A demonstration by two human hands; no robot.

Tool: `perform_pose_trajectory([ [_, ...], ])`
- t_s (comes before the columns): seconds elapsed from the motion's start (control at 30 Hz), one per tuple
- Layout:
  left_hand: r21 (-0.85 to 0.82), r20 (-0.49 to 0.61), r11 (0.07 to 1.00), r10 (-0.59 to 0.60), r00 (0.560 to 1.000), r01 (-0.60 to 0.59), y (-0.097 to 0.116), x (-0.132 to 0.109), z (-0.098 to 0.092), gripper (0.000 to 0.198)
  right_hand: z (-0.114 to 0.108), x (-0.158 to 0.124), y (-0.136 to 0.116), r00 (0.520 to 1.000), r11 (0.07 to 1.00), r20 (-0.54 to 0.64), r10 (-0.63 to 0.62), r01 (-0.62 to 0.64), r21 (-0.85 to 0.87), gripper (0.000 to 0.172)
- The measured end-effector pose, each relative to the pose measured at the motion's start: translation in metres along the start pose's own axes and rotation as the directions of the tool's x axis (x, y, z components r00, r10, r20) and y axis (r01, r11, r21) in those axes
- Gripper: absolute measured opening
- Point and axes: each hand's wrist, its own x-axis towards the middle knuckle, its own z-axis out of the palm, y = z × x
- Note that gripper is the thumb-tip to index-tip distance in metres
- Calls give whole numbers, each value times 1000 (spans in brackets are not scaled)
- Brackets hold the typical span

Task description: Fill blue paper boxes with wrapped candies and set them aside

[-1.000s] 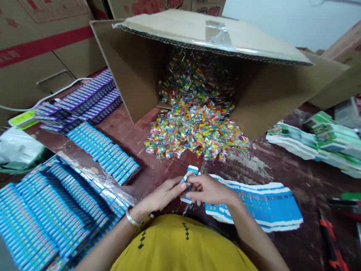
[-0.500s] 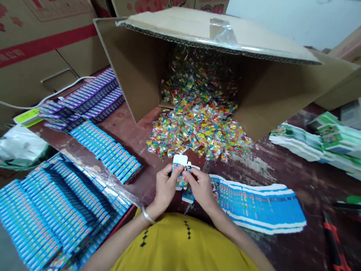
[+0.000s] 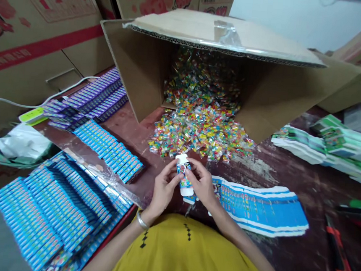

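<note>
Between my two hands I hold a small blue printed candy box [image 3: 184, 176] with white end flaps showing at its top and bottom. My left hand [image 3: 166, 185] is closed on its left side, thumb on the front. My right hand [image 3: 202, 184] grips the right side, its thumb also on the printed face. Another blue carton [image 3: 190, 199] lies on the table just below, partly hidden. To the right, a fanned row of flat blue cartons [image 3: 262, 208] overlaps. Beyond my hands, small clear bags of colourful candy [image 3: 202, 133] spill from a cardboard box [image 3: 275, 93] on its side.
Rows of blue boxes [image 3: 30, 219] fill the lower left, with another blue row [image 3: 108, 148] and purple boxes [image 3: 92, 96] behind. Green-and-white cartons [image 3: 340, 143] lie at right, near a red-and-black cutter [image 3: 339, 255]. A white cable [image 3: 15, 103] runs to a power strip [image 3: 32, 115].
The box in my hands has turned and now shows its narrower upright form, with a white flap at the bottom. My fingers have shifted to both its sides. The view has moved slightly.
</note>
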Motion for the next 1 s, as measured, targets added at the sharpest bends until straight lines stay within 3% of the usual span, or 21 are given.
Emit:
perform_pose_trajectory([
  [0.17, 36, 193, 997, -75, 978, 69, 9, 4, -8, 37, -9, 1, -7, 1000, 997, -3, -22, 22, -77, 14],
  [0.27, 71, 240, 994, -102, 965, 87, 13, 6, -9, 34, -12, 2, -9, 996, 983, 0, -86, 84, -161, 11],
  [0.4, 25, 151, 998, -60, 987, 57, 12, 7, -7, 34, -9, 5, -10, 995, 994, -29, -96, 94, -58, 5],
  [0.5, -30, 69, 999, -43, 997, 45, 9, 7, -6, 38, -6, 8, -12, 997, 997, -38, -63, 65, 34, 11],
  [0.63, 15, 69, 998, -59, 996, 58, 11, 5, -7, 39, -10, 14, -18, 995, 998, 81, -58, 58, -4, 16],
  [1.0, 127, 180, 990, -78, 981, 56, 21, 0, -10, 39, -23, 32, -8, 942, 961, 240, 233, -261, 92, 33],
])
